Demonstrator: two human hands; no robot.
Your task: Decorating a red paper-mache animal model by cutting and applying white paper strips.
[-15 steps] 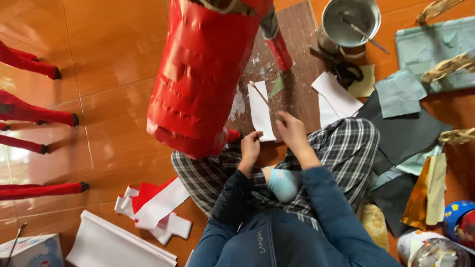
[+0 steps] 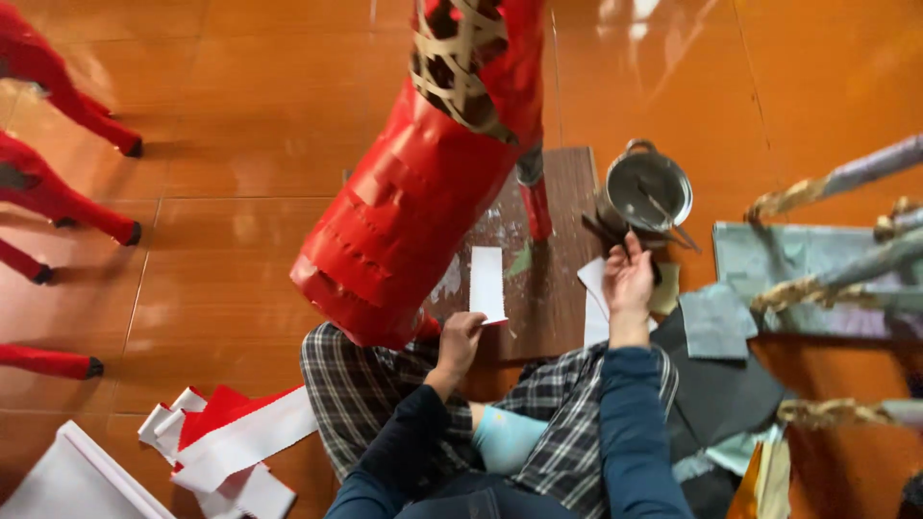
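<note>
While hands (image 2: pixel 460 341) hold paper strip (image 2: pixel 487 283) (edge hidden)

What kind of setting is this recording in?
Probably a home craft workshop floor: a red paper-covered bamboo frame, a metal pot and paper strips on orange tiles.

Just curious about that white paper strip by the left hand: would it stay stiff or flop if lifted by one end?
The white paper strip looks thin and flat on the wooden board, so it would probably droop and weigh very little. The left hand touches its lower end; a light push would likely slide it.
</note>
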